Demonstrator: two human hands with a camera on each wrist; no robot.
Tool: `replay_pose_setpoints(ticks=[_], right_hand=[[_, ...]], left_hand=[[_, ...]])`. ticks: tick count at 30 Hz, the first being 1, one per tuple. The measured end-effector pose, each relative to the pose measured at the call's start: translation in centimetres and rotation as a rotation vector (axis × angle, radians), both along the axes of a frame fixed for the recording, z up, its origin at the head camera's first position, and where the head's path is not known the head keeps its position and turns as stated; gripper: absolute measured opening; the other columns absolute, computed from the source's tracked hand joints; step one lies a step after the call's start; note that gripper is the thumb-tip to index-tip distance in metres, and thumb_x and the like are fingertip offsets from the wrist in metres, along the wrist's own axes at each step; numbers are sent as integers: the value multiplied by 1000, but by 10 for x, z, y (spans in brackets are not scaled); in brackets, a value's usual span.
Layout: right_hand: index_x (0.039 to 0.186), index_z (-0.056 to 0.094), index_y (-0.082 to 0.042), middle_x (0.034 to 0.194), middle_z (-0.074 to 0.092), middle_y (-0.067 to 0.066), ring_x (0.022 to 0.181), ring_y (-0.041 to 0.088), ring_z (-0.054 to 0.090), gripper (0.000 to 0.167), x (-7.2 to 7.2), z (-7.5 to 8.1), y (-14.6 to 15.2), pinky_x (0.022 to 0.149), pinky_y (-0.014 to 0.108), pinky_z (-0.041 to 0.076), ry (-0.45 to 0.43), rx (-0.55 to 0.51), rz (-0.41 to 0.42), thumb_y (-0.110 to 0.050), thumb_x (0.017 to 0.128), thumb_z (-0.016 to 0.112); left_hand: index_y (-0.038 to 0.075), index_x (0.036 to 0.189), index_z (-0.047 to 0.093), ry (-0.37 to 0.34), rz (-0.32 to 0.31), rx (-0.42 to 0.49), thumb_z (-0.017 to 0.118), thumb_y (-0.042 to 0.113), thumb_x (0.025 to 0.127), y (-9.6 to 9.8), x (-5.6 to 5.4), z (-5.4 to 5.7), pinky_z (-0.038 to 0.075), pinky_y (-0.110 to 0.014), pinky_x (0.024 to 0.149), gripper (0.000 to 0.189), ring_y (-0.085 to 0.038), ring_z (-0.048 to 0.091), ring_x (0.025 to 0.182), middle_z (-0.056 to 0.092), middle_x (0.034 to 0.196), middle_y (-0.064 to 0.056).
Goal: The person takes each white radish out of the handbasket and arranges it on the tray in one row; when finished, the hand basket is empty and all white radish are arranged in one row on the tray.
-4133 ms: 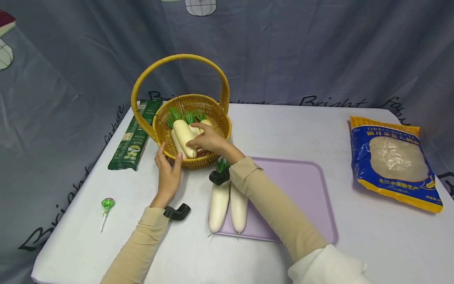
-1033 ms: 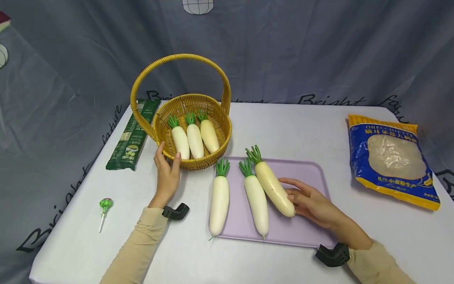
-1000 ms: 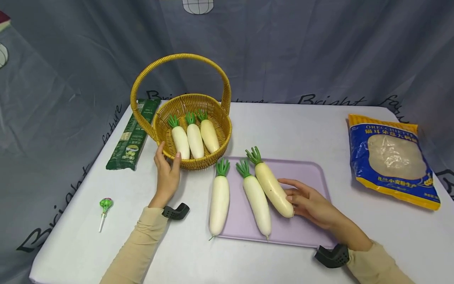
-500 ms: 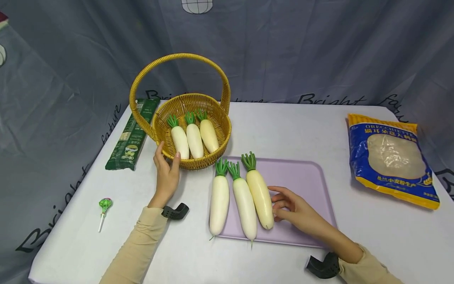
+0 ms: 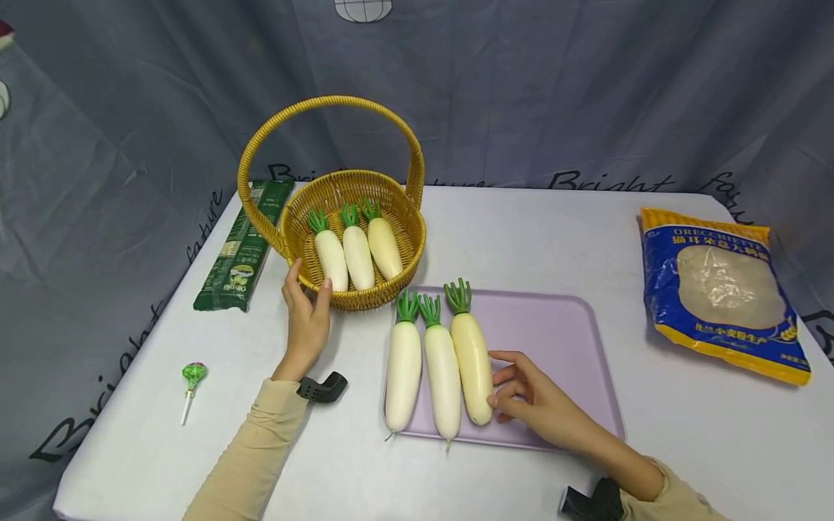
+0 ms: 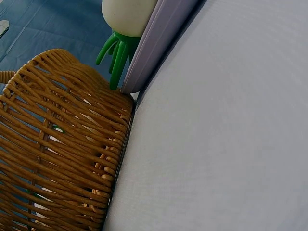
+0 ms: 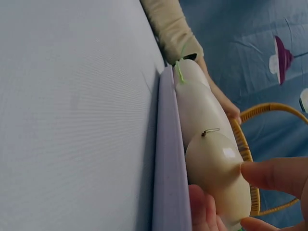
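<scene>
On the lilac tray (image 5: 547, 340) three white radishes with green tops lie side by side: a left one (image 5: 404, 376), a middle one (image 5: 443, 376) and a yellowish one (image 5: 472, 369) on the right. My right hand (image 5: 537, 398) touches the yellowish radish's right side with thumb and fingertips; the right wrist view shows the thumb (image 7: 279, 175) against its body (image 7: 211, 163). My left hand (image 5: 306, 325) rests at the front left of the wicker basket (image 5: 417, 268), thumb and forefinger spread along its rim. Three more radishes (image 5: 358, 259) lie inside the basket, leaves toward the back.
A green packet (image 5: 237, 253) lies left of the basket, partly behind its tall handle (image 5: 332, 101). A lollipop (image 5: 192, 380) is at the table's left. On the right sits a blue and yellow orecchiette bag (image 5: 726, 297). A grey curtain (image 5: 521, 87) hangs behind the table.
The right hand took the yellowish radish from the basket to the tray, then slid it left and straighter beside the middle one, which shifted left too. The left hand stays at the basket.
</scene>
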State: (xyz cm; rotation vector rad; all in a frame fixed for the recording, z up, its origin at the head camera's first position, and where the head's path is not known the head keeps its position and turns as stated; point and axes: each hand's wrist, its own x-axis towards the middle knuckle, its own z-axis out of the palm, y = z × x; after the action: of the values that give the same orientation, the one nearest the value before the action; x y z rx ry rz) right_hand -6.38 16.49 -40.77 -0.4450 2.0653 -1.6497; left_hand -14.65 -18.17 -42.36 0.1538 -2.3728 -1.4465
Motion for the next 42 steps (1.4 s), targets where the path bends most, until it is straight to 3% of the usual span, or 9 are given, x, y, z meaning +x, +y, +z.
replay_pose_setpoints(ticks=[6, 16, 23, 28, 34, 38, 42], right_hand=[[135, 29, -5, 107, 44, 23, 80, 11, 59, 57, 2, 3, -3, 64, 31, 53, 31, 17, -3, -12, 87, 59], [132, 32, -1, 108, 47, 20, 79, 12, 59, 52, -7, 10, -3, 64, 29, 51, 90, 64, -77, -9, 87, 58], [130, 35, 4, 108, 57, 27, 84, 12, 63, 44, -23, 18, -4, 71, 30, 52, 96, -26, -100, -8, 91, 51], [129, 37, 3, 113, 59, 27, 91, 12, 65, 42, -35, 25, -13, 79, 30, 52, 57, -91, -99, -15, 93, 51], [129, 41, 0, 120, 57, 24, 95, 14, 63, 43, -54, 34, -28, 83, 30, 51, -48, -93, -90, -20, 92, 51], [129, 43, 1, 122, 55, 21, 99, 16, 62, 40, -72, 40, -41, 86, 31, 50, -95, -136, -88, -16, 93, 48], [131, 44, -2, 118, 59, 11, 101, 14, 61, 39, -98, 45, -54, 90, 32, 48, -196, -241, -136, -13, 93, 45]], left_hand=[[14, 143, 12, 27, -3, 13, 43, 35, 94, 0, 1, 1, 25, -48, 107, 62, -34, 27, 129, 16, 139, -23], [14, 143, 11, 23, -1, 12, 44, 34, 93, -2, 1, 0, 23, -49, 107, 64, -33, 25, 130, 16, 140, -22], [14, 143, 11, 19, -3, 11, 44, 34, 94, -3, 2, 0, 22, -49, 108, 63, -34, 24, 131, 15, 140, -22], [15, 144, 11, 15, -4, 13, 44, 35, 94, -2, 1, 0, 22, -49, 108, 63, -35, 24, 131, 15, 140, -22], [14, 143, 11, -2, 0, 2, 43, 38, 94, -1, 0, 1, 22, -47, 109, 64, -33, 23, 132, 15, 141, -22], [14, 143, 12, -3, 6, 4, 42, 39, 94, 0, 0, 1, 23, -46, 108, 63, -32, 24, 132, 16, 140, -22], [15, 143, 11, -8, -2, 4, 43, 38, 93, 0, -1, 1, 22, -46, 109, 64, -32, 24, 132, 16, 140, -22]])
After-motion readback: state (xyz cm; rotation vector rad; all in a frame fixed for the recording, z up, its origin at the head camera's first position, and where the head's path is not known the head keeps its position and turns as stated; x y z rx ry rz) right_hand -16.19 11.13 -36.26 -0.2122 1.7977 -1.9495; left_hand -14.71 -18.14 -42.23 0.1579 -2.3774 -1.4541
